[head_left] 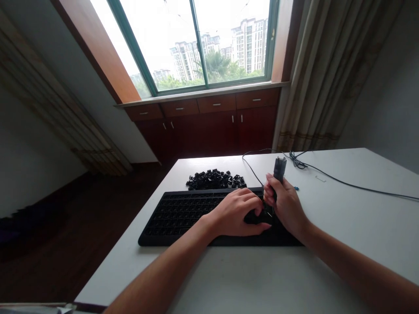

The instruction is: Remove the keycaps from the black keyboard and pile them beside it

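A black keyboard (183, 218) lies across the white table, its left part showing rows of bare sockets without keycaps. My right hand (288, 205) is wrapped round the dark handle of a keycap puller (279, 169), held upright above the keyboard's right part; thin wire shows below the fist. My left hand (238, 211) rests on the keyboard just left of the puller, thumb and fingers apart, with nothing visible in it. Both hands cover much of the keyboard's right part. Behind the keyboard lies a heap of black keycaps (214, 179).
A thin black cable (347, 182) runs over the right of the white table (242, 279), bunched near its far edge. A small bent wire (320, 179) lies beside it. Beyond stand red-brown cabinets (209, 131) under a window, with curtains (310, 87) at both sides.
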The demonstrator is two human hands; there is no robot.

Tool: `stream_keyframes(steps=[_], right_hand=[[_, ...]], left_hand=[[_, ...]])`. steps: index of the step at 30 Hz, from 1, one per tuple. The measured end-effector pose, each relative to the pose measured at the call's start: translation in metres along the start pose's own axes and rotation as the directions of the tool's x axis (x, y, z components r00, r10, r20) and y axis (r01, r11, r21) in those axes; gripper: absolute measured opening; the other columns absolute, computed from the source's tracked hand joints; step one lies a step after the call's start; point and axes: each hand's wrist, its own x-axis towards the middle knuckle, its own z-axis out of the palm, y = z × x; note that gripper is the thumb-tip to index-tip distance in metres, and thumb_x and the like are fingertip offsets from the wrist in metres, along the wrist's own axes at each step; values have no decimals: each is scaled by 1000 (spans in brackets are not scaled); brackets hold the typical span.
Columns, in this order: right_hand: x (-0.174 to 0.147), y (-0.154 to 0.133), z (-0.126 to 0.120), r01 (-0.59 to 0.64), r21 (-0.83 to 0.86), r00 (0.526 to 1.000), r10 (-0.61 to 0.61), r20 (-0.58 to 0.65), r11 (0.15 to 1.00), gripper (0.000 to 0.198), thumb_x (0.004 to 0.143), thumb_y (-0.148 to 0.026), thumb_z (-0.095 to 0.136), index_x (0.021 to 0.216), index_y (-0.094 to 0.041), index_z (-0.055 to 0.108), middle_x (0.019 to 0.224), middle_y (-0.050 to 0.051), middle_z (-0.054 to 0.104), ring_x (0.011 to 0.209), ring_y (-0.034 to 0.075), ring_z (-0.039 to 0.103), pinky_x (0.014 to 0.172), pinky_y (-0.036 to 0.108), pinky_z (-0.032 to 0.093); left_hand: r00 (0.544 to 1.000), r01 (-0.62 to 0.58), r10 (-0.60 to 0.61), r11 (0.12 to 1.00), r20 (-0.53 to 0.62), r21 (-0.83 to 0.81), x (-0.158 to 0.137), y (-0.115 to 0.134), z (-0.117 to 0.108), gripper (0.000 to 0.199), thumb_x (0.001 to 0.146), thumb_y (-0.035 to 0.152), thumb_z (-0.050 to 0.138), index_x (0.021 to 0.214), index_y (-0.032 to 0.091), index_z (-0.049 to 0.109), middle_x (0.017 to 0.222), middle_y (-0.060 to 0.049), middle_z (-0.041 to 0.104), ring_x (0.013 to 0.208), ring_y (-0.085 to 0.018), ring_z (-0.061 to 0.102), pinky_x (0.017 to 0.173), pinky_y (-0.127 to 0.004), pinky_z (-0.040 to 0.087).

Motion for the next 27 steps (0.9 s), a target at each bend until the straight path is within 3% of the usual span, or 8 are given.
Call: stream_keyframes(steps=[4, 8, 13, 16, 19, 22, 24, 27], right_hand=[[0, 2, -1, 11, 53, 1000, -10, -27, 999, 29, 92, -37, 68, 75, -21, 49, 62, -6, 43, 50, 8, 37, 46, 21, 35], [-4, 2, 0, 41, -44, 999, -42, -27, 998, 31, 92, -40, 66, 73, -22, 49, 63, -5, 46, 52, 9, 39, 49, 22, 38], [-3, -5, 4, -84, -44, 990, 89, 111, 995, 33, 86, -36, 68, 67, -22, 46, 59, -6, 45, 50, 10, 36, 49, 24, 37], [-1, -10, 5, -141, 41, 975, 132, 179, 989, 29, 83, -31, 68, 65, -22, 47, 58, -6, 43, 50, 10, 36, 49, 24, 36], [-1, -9, 6, -123, 47, 966, 109, 233, 991, 27, 84, -30, 67, 66, -21, 48, 58, -6, 42, 52, 10, 36, 52, 23, 36], [-2, -5, 7, -90, -17, 956, 91, 280, 996, 25, 88, -34, 66, 72, -20, 53, 59, -6, 43, 54, 11, 36, 53, 23, 36], [-2, -2, 7, -61, -69, 951, 79, 298, 996, 22, 88, -37, 68, 78, -20, 57, 59, -6, 42, 53, 11, 36, 52, 23, 34], [-2, 1, 6, 82, -192, 930, -6, 368, 978, 21, 88, -40, 69, 87, -20, 65, 64, -4, 50, 56, 12, 41, 53, 24, 38]], left_hand=[[1000, -14, 14, 1000, 0, -11, 1, 0, -1, 33, 88, 48, 67, 77, 20, 53, 87, -4, 70, 84, -18, 64, 82, -33, 52], [1000, -31, 31, 999, -1, -27, 2, 0, -1, 35, 88, 48, 68, 71, 20, 54, 86, -5, 71, 84, -18, 65, 82, -33, 52], [1000, -11, 9, 997, -23, -76, 0, 0, -1, 38, 87, 43, 68, 63, 20, 50, 81, -4, 69, 82, -18, 65, 84, -35, 52], [989, 87, -105, 984, -108, -158, -2, 0, -1, 36, 88, 35, 67, 64, 20, 45, 80, -4, 67, 79, -17, 63, 80, -33, 52], [928, 185, -262, 941, -263, -283, -3, -2, -2, 22, 92, 32, 62, 79, 20, 48, 87, -5, 66, 81, -16, 61, 76, -31, 52], [860, 176, -337, 901, -383, -397, 0, -3, -2, 18, 97, 33, 57, 106, 19, 53, 108, -8, 65, 96, -17, 63, 82, -32, 53], [851, 159, -338, 895, -402, -416, 2, -1, -2, 29, 98, 35, 57, 122, 19, 52, 121, -11, 62, 106, -20, 62, 87, -33, 53], [884, 144, -300, 905, -359, -401, 4, 4, -2, 35, 99, 36, 57, 129, 20, 54, 128, -13, 61, 116, -24, 60, 96, -38, 52]])
